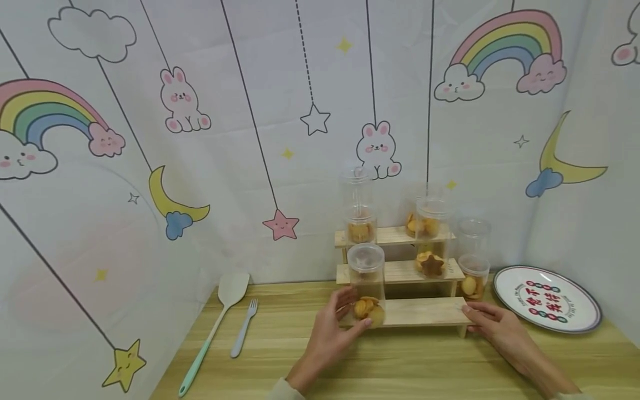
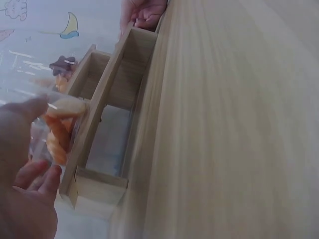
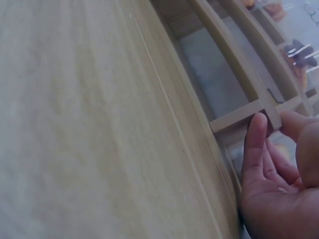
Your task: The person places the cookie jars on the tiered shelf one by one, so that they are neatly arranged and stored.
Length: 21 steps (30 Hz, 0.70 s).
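Note:
My left hand [image 1: 326, 333] curls round a clear lidded jar [image 1: 367, 280] with cookies in its bottom, its thumb across the front. This jar stands at the left end of the lowest tier of a wooden step rack [image 1: 425, 312]. At the other end of that tier, my right hand [image 1: 500, 332] pinches the board's corner, the thumb on one face and a finger on the other in the right wrist view. Behind, the middle tier bears a jar with a star-shaped cookie [image 1: 432, 265]. More cookie jars [image 1: 360, 230] stand on the top tier.
Right of the rack, another cookie jar [image 1: 473, 280] stands beside a white plate [image 1: 547, 300] with red lettering. A spatula [image 1: 220, 316] with a mint handle and a pale fork [image 1: 244, 329] lie on the table's left. Behind rises a printed backdrop [image 1: 320, 183].

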Each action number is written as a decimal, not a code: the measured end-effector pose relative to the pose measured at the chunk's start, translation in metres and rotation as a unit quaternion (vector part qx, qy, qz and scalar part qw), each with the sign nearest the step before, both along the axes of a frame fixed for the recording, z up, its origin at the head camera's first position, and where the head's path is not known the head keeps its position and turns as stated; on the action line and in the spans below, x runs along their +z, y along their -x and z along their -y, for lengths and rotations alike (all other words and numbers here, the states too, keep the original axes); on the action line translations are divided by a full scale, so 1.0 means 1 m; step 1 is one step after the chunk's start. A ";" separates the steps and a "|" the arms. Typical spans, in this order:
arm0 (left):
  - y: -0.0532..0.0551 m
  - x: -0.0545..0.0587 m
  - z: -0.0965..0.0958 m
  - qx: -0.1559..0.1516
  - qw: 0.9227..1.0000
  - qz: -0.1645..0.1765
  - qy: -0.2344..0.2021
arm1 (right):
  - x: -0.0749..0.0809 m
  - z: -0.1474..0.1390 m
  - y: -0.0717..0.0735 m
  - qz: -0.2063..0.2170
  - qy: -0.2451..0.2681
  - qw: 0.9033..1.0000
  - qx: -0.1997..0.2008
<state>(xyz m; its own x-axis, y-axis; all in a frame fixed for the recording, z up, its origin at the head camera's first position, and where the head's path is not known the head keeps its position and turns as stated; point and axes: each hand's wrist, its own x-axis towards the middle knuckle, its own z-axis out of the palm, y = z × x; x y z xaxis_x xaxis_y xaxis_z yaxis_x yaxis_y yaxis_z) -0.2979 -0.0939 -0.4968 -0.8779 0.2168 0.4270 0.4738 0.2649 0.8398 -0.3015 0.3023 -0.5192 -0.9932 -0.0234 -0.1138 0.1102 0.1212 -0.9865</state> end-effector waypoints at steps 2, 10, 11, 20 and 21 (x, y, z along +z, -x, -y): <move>0.000 -0.001 0.003 0.013 1.000 0.006 -0.010 | -0.001 0.000 0.000 -0.002 -0.006 1.000 -0.002; 0.004 -0.010 0.012 0.121 0.991 -0.003 -0.055 | -0.001 -0.002 0.004 -0.041 -0.103 0.993 -0.026; 0.005 -0.012 0.012 0.131 0.990 0.001 -0.057 | 0.000 -0.003 0.004 -0.049 -0.124 0.991 -0.031; 0.010 -0.022 0.013 0.116 0.985 0.072 -0.108 | 0.008 -0.012 0.003 -0.171 -0.205 0.956 -0.120; 0.011 -0.023 0.014 0.109 0.983 0.082 -0.122 | 0.007 -0.015 0.004 -0.184 -0.209 0.951 -0.134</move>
